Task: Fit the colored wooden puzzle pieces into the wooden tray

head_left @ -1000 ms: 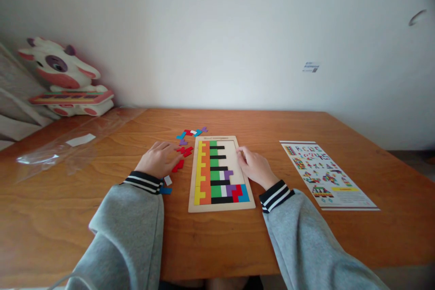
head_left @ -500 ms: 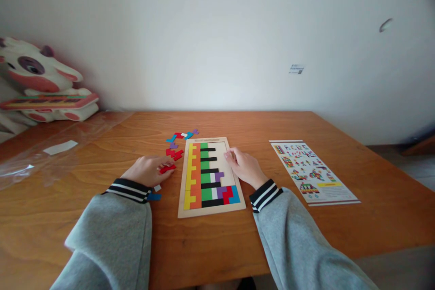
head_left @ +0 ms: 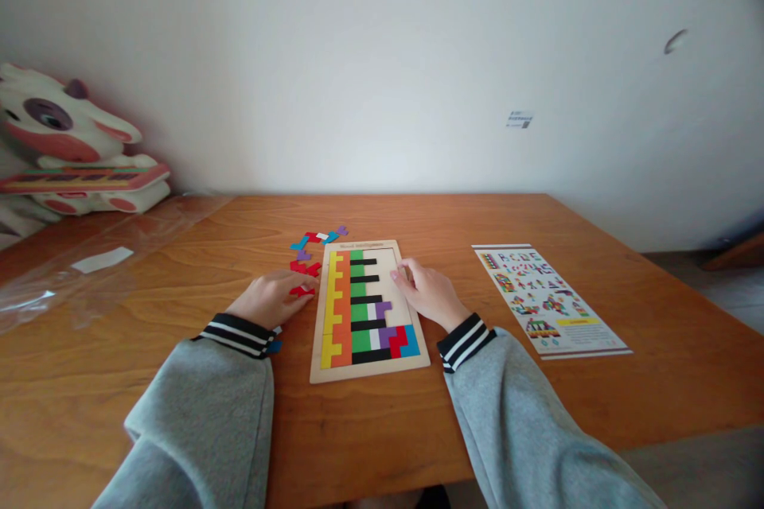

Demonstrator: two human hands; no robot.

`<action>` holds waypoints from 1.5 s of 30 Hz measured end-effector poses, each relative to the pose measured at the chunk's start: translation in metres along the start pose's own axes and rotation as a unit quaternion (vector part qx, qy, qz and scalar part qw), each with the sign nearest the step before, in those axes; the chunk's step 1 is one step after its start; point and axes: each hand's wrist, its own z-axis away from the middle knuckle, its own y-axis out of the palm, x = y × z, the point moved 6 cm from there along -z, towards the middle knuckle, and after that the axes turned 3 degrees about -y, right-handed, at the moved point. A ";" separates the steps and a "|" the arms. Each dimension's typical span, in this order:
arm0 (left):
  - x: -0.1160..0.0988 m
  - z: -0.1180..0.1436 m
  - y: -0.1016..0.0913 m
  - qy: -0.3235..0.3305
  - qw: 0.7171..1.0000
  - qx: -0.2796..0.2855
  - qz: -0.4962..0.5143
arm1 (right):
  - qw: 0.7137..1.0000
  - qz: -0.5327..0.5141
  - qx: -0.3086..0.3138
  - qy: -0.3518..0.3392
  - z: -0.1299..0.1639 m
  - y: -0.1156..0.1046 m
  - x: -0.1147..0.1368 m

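My left hand [head_left: 270, 297] is left of the wooden puzzle board [head_left: 374, 373], its fingers closed on a red block puzzle piece [head_left: 302, 291]. The board lies flat, with yellow and orange pieces down its left side, then green, black, white and purple ones. At its lower right sit a red piece [head_left: 398, 341] and a blue piece [head_left: 409, 341]. My right hand [head_left: 430, 291] rests over the board's right edge, thumb and fingers slightly apart, nothing visible between them. Bare tray shows near its fingertips.
Loose red pieces [head_left: 313, 270], a purple piece [head_left: 304, 255] and a blue piece [head_left: 299, 244] lie at the board's upper left. A printed pattern sheet [head_left: 546, 298] is on the right. Clear plastic wrap [head_left: 143, 231] and a cow toy [head_left: 83, 143] are at far left.
My left hand has moved right with the red piece, closer to the board's left edge. My right hand stays almost where it was.
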 end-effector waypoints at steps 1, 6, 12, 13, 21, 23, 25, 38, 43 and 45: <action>0.001 0.000 0.001 -0.001 1.000 0.002 0.004 | 1.000 -0.001 0.000 -0.001 0.000 0.000 0.000; 0.006 -0.001 0.002 -0.024 1.000 0.011 0.004 | 1.000 0.004 0.006 -0.002 -0.001 0.002 0.000; 0.002 -0.001 0.000 -0.033 0.999 0.012 -0.016 | 1.000 -0.002 0.006 -0.004 0.000 0.001 0.000; 0.000 0.000 -0.001 -0.032 0.999 0.008 -0.020 | 1.000 -0.002 0.006 -0.005 0.000 0.001 0.000; -0.011 -0.003 0.001 -0.020 0.999 -0.020 -0.027 | 1.000 0.008 0.001 -0.013 0.000 0.001 0.000; -0.011 -0.005 0.003 -0.035 0.999 -0.027 -0.022 | 1.000 0.011 0.002 -0.012 0.000 0.001 0.000; -0.011 -0.005 0.005 -0.055 0.998 -0.033 -0.012 | 1.000 0.013 0.005 -0.010 0.000 0.001 0.000; -0.017 -0.004 0.016 -0.016 0.999 -0.014 0.034 | 1.000 0.009 0.004 -0.007 0.000 0.001 -0.001; -0.012 -0.004 0.017 -0.010 0.999 -0.031 0.014 | 1.000 0.002 0.006 -0.007 0.000 0.001 0.000; -0.013 -0.003 0.015 -0.002 0.999 -0.048 -0.013 | 1.000 -0.004 0.005 -0.005 0.000 0.001 0.000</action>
